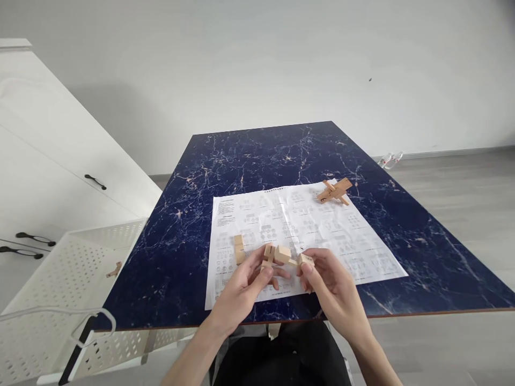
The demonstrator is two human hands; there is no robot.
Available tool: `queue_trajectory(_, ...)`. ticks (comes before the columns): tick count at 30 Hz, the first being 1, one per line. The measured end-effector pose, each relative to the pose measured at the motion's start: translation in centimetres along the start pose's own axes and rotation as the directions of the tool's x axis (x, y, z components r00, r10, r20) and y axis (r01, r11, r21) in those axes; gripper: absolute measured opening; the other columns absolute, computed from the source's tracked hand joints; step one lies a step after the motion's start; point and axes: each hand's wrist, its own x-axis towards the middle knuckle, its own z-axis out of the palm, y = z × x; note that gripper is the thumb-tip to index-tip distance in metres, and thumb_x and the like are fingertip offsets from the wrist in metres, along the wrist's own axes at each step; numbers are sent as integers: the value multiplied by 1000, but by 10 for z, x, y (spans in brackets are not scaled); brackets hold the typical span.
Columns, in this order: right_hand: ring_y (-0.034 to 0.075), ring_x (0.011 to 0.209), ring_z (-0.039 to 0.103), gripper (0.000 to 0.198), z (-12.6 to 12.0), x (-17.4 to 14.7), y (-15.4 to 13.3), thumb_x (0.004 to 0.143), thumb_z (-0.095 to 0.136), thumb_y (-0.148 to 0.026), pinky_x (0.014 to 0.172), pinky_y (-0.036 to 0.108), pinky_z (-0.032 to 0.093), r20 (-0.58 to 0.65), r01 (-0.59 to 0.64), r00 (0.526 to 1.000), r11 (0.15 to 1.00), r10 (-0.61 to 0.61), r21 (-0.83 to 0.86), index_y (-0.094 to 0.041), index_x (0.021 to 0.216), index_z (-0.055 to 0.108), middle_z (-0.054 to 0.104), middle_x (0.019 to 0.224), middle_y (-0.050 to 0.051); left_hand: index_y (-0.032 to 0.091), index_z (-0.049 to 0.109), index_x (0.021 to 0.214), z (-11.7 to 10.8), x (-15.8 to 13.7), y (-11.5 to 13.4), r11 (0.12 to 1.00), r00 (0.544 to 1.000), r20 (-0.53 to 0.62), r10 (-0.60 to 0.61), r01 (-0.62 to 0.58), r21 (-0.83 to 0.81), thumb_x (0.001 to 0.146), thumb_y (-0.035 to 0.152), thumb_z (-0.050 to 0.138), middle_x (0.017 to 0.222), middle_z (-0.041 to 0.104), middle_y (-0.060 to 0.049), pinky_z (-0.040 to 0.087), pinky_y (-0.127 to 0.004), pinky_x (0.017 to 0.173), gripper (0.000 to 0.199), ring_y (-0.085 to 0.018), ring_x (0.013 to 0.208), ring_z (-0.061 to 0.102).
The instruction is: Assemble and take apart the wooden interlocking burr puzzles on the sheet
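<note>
Over the near part of a printed sheet [257, 203], my left hand [240, 292] pinches a notched wooden puzzle piece [269, 253] between thumb and fingers. My right hand [333, 279] grips another wooden puzzle piece [306, 259], its thumb on top. Between the hands sits a pale wooden block with a narrow neck [283, 253], which reaches toward the right-hand piece; whether they are joined I cannot tell. Just left of my left hand, a loose notched wooden piece [238, 249] lies on the paper. Fingers hide parts of the held pieces.
A cross-shaped wooden puzzle [335, 192] rests at the sheet's far right corner. Beneath is a dark blue marble-patterned table [249, 155]. A white cabinet [60, 139] and a perforated white cart [44, 273] with a cable [52, 309] stand on the left.
</note>
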Motion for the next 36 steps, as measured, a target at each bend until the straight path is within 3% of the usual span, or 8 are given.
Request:
queue_trajectory(3,20,71,67,24,1,-1,2,109,62,-46,64,30,56,23,46,999,997,-44,-68,-24,115,66,70,84,3,27,45,161,0,-4,-5,999,999,-40,25,-26,-30,106,45,67,132,73,-10,56,-42,106,61,-25,119,71)
queue_trajectory(10,16,65,62,23,0,-2,3,109,62,-46,61,28,54,-108,-26,994,999,29,30,-24,115,65,68,83,1,23,64,139,4,-5,4,999,997,59,46,-45,-22,107,46,66,141,70,-13,61,-38,90,40,-27,113,76)
queue_trajectory(17,14,57,59,19,-7,-2,10,111,57,-44,59,30,55,-82,53,996,991,-44,120,-28,120,62,67,85,0,18,62,125,7,-6,-1,1000,981,196,-9,10,-5,107,46,66,113,79,-11,53,-27,64,33,-15,73,75)
queue_trajectory(24,16,63,64,19,-9,-8,9,110,61,-43,61,28,56,46,6,999,993,-12,116,-28,121,62,68,79,-1,18,58,103,10,-7,-1,998,996,93,-12,18,-63,98,50,77,86,73,-1,54,-26,61,37,-11,59,65)
queue_trajectory(28,16,64,64,18,-8,-9,8,110,61,-42,61,28,56,103,29,994,987,-46,159,-27,121,64,71,86,1,17,64,95,8,-6,2,997,999,-11,41,-41,-58,95,50,81,83,66,1,56,-25,71,38,-11,71,64)
queue_trajectory(30,16,65,64,18,-8,-8,8,111,61,-42,62,29,56,86,28,995,986,-43,165,-27,121,64,71,85,2,17,63,98,7,-6,1,994,997,-24,77,-79,-78,100,52,74,86,66,0,58,-26,75,37,-13,77,67)
queue_trajectory(34,16,66,63,19,-6,-5,8,111,60,-43,61,28,54,62,-9,998,983,-2,184,-27,121,63,70,82,1,20,56,123,7,-4,-3,985,996,46,81,-73,-156,109,57,56,93,68,-3,55,-29,57,39,-15,62,68)
queue_trajectory(36,16,64,62,19,-5,-4,7,112,59,-43,60,28,53,83,-33,996,982,18,187,-27,120,63,70,81,1,21,52,138,6,-4,-5,985,996,30,78,-73,-158,110,56,55,91,67,-1,54,-29,62,45,-12,61,64)
